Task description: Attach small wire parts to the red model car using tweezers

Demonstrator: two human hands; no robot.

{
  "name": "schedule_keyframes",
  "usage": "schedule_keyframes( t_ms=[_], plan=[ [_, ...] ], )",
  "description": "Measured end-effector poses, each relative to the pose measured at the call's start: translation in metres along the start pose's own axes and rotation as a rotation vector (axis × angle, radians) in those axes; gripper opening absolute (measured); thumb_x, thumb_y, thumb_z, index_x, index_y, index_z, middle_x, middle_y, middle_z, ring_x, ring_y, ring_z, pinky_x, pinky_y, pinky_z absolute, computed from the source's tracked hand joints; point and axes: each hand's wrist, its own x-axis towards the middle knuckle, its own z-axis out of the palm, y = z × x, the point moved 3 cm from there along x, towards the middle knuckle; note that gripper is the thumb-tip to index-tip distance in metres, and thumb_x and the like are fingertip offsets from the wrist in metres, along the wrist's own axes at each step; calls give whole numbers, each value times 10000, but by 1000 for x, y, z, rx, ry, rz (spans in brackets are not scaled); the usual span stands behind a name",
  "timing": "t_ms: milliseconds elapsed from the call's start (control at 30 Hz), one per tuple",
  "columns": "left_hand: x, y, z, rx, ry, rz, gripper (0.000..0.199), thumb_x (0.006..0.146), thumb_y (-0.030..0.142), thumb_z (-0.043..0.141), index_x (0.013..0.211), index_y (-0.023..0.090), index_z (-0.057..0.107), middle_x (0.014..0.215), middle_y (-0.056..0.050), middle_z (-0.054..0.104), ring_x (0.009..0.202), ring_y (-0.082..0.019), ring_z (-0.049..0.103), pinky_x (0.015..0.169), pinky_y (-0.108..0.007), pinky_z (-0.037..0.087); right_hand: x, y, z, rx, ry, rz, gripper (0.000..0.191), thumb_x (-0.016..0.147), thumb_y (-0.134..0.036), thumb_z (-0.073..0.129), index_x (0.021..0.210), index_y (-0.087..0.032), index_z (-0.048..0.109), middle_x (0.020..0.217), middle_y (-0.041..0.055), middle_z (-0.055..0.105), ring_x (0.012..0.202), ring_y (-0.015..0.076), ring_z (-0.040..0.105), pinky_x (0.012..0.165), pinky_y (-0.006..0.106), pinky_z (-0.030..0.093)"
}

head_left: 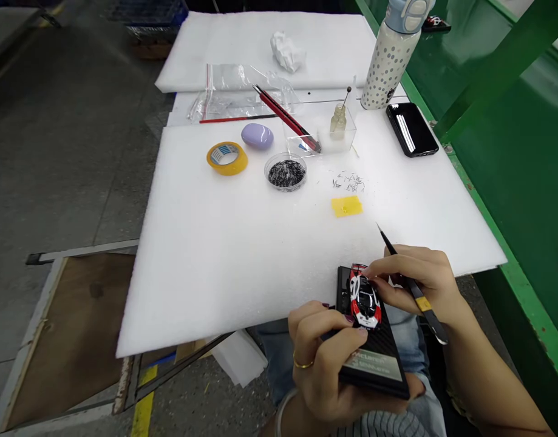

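Observation:
My left hand (326,358) holds a black display base (374,358) at the near edge of the white foam sheet (242,243). A small red, white and black model car (364,298) sits on that base. My right hand (415,285) grips black tweezers (408,284) whose tip points up and away from the car, while its fingertips touch the car's far end. A yellow sticky patch (347,206) and a scatter of tiny black parts (349,181) lie on the foam beyond my hands.
Further back stand a round dish of black bits (286,172), a yellow tape roll (227,158), a purple oval case (257,136), a clear box with a small bottle (337,119), red-black pens (285,116), a phone (411,128), a dotted flask (390,57). A green frame (488,200) borders the right.

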Motion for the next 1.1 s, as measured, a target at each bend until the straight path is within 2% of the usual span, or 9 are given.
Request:
schedule_keyframes(
  t_ms=[500, 667, 1100],
  plan=[
    [2, 0, 0, 10, -12, -1, 511, 893, 656, 655, 923, 155, 560, 887, -28, 534, 827, -166, 556, 757, -348, 525, -5, 3, 4, 4, 17, -7, 182, 854, -39, 615, 907, -207, 664, 662, -25, 642, 525, 85, 567, 479, 190, 434],
    [0, 0, 1, 6, -6, -20, 533, 867, 686, 664, 929, 166, 560, 888, -24, 530, 819, -167, 552, 730, -344, 521, -8, 5, 6, 8, 19, 7, 174, 867, -41, 613, 916, -202, 655, 679, -22, 634, 545, 82, 556, 490, 193, 425],
    [-6, -2, 1, -19, -4, -31, 549, 852, 688, 679, 951, 159, 571, 916, -32, 538, 841, -177, 565, 773, -353, 507, -9, 5, 7, 3, 10, -8, 198, 863, -18, 606, 934, -199, 642, 685, -26, 631, 553, 77, 541, 487, 195, 397]
  ],
)
